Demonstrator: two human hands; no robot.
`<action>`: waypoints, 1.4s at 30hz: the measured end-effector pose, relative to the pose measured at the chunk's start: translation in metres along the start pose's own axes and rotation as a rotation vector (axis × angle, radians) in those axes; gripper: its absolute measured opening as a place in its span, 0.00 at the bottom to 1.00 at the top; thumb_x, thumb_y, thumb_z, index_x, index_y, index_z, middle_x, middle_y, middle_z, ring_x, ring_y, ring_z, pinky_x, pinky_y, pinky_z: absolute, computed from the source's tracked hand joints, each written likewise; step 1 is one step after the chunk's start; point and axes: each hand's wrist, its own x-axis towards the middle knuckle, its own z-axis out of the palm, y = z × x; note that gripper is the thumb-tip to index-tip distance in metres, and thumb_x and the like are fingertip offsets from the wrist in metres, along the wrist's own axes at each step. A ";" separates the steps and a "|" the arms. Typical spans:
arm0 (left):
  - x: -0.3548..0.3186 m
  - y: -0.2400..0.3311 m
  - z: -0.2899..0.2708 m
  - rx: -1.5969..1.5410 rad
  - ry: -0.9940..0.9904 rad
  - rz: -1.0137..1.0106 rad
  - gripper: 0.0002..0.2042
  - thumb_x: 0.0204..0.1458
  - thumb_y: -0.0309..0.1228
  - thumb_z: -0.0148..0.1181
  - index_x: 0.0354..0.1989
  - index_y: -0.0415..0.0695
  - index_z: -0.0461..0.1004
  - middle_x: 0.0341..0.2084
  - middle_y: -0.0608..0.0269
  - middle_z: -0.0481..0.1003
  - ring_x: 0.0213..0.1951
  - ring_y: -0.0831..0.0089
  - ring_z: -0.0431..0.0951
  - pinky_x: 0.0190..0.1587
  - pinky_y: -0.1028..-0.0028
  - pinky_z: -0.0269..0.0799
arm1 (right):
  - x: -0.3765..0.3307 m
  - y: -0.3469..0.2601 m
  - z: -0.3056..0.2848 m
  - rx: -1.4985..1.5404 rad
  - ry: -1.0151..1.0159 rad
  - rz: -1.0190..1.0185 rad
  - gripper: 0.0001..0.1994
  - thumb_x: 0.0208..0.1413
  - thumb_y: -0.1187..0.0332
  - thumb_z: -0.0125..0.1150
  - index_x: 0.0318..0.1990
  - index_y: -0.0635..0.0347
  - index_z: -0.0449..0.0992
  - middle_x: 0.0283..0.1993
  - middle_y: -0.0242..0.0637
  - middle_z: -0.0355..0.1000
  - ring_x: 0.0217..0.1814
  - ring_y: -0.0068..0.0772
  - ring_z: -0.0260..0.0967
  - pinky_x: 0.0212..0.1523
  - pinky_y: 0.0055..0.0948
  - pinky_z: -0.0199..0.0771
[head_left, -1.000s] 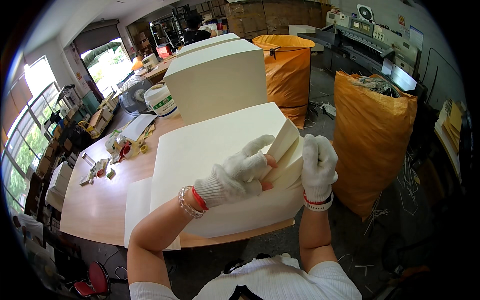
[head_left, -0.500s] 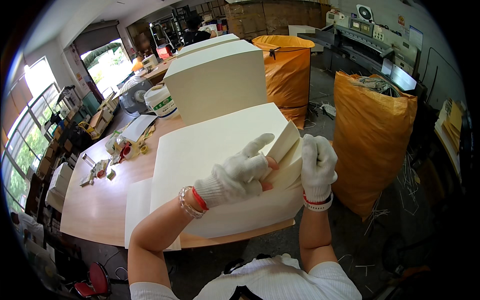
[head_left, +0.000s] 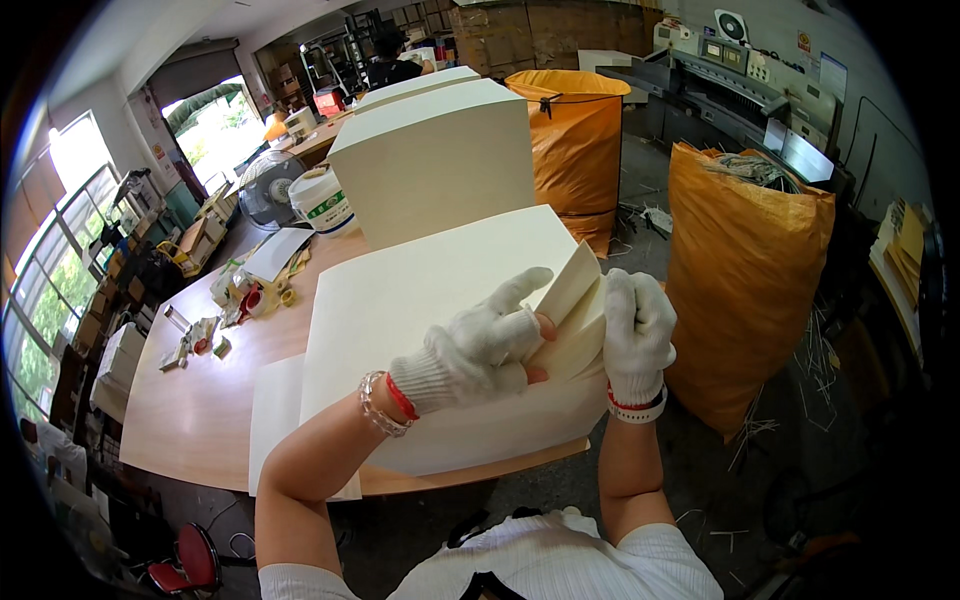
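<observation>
A thick stack of white paper [head_left: 420, 290] lies near the table's front edge, its right corner bent up into a curled flap. My right hand [head_left: 638, 325], in a white knitted glove, is closed at that corner, gripping the edge of the lifted sheets [head_left: 580, 335]. My left hand [head_left: 480, 345] rests over the stack, thumb stretched out and fingers apart, its bare fingertips against the curled sheets. How many sheets are lifted cannot be made out. Behind stands a much taller paper stack [head_left: 435, 165].
Orange sacks [head_left: 745, 290] stand to the right, the nearer one full of paper strips. On the table [head_left: 220, 410], at the left, are tape rolls [head_left: 255, 300] and a white bucket [head_left: 322, 203]. A fan [head_left: 270, 190] stands beyond. Another person [head_left: 390, 68] is far back.
</observation>
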 end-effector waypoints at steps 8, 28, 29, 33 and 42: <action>-0.002 -0.015 0.005 -0.038 0.056 0.053 0.17 0.42 0.23 0.74 0.40 0.41 0.75 0.64 0.41 0.63 0.56 0.52 0.75 0.51 0.66 0.74 | 0.002 0.002 -0.003 0.086 -0.052 -0.021 0.13 0.61 0.75 0.59 0.24 0.67 0.67 0.22 0.37 0.64 0.24 0.32 0.63 0.26 0.32 0.63; 0.003 0.001 0.000 -0.190 0.033 -0.179 0.15 0.44 0.21 0.70 0.41 0.43 0.74 0.61 0.43 0.67 0.47 0.56 0.78 0.45 0.67 0.76 | 0.002 -0.002 -0.003 0.095 -0.050 0.034 0.13 0.60 0.75 0.60 0.24 0.66 0.67 0.22 0.37 0.64 0.24 0.32 0.63 0.27 0.32 0.63; 0.001 -0.001 0.000 0.191 0.012 0.083 0.16 0.44 0.20 0.71 0.40 0.43 0.73 0.61 0.43 0.67 0.44 0.57 0.79 0.43 0.67 0.76 | 0.002 -0.003 -0.003 0.095 -0.053 0.025 0.12 0.60 0.75 0.60 0.24 0.66 0.68 0.22 0.37 0.64 0.24 0.31 0.63 0.27 0.32 0.63; 0.005 -0.007 -0.001 0.000 -0.060 0.097 0.15 0.45 0.22 0.70 0.40 0.43 0.73 0.60 0.42 0.67 0.46 0.54 0.78 0.45 0.68 0.76 | 0.001 0.000 -0.002 0.016 -0.032 0.013 0.12 0.60 0.75 0.60 0.25 0.67 0.68 0.22 0.38 0.65 0.23 0.31 0.63 0.26 0.31 0.64; 0.001 -0.003 0.004 0.019 0.072 0.052 0.14 0.44 0.21 0.71 0.38 0.43 0.73 0.62 0.40 0.65 0.47 0.57 0.78 0.49 0.68 0.74 | -0.001 0.005 -0.002 0.015 -0.016 -0.023 0.12 0.60 0.75 0.61 0.25 0.66 0.68 0.23 0.38 0.66 0.24 0.30 0.64 0.27 0.32 0.65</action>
